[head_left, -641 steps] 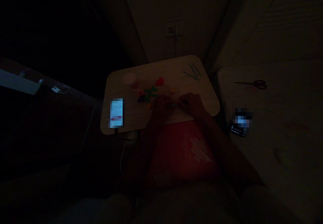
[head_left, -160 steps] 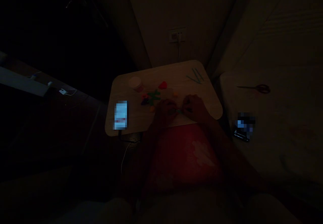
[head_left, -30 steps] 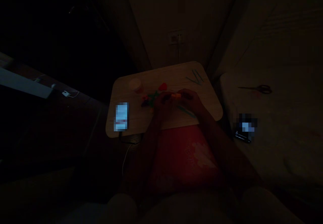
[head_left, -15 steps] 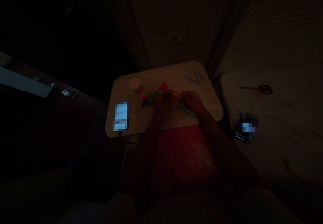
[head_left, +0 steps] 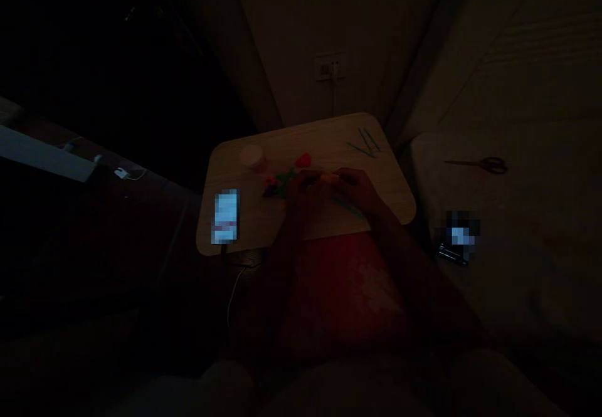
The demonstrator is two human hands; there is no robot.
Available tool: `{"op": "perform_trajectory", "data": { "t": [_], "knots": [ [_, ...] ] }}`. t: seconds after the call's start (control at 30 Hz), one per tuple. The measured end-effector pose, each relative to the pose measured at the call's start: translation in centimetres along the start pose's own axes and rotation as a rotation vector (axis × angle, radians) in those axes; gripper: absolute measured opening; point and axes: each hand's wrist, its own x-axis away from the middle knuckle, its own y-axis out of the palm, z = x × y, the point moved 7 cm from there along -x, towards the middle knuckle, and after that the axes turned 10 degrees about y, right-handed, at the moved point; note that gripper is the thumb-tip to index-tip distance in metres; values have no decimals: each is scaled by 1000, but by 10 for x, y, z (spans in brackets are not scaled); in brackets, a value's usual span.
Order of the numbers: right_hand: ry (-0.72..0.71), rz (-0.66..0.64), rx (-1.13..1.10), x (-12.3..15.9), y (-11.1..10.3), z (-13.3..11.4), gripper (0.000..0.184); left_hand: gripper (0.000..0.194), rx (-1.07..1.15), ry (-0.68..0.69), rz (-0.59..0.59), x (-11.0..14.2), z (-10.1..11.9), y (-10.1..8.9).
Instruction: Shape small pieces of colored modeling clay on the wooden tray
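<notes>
The room is very dark. My left hand (head_left: 305, 192) and my right hand (head_left: 358, 190) meet over the middle of a small wooden lap table (head_left: 244, 229). Their fingers are pinched together on a small orange piece (head_left: 328, 179) held between them. A thin green stick (head_left: 348, 207) lies on the table under my right hand. Left of my hands lie a green shape (head_left: 284, 177), a red piece (head_left: 303, 160) and some small dark and orange bits (head_left: 270, 186).
A lit phone (head_left: 226, 216) lies on the table's left side, a pale round cup (head_left: 251, 156) behind it. Several green sticks (head_left: 364, 141) lie at the far right corner. On the bed to the right lie scissors (head_left: 484, 165) and a second lit device (head_left: 458, 238).
Since five seconds ago my hands moved up from the table's near edge toward its middle and took up the orange piece. The green stick now lies uncovered on the table.
</notes>
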Motion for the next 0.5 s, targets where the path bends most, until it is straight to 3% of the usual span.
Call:
{"op": "perform_trajectory", "data": {
  "t": [0.33,0.5],
  "knots": [
    [14,-22,14,-1,1,1,48,31,-23,-9,-8,1,-7,0],
    [-90,47,122,2,0,-7,37,29,-74,66,-1,-3,0,-1]
  ]
}}
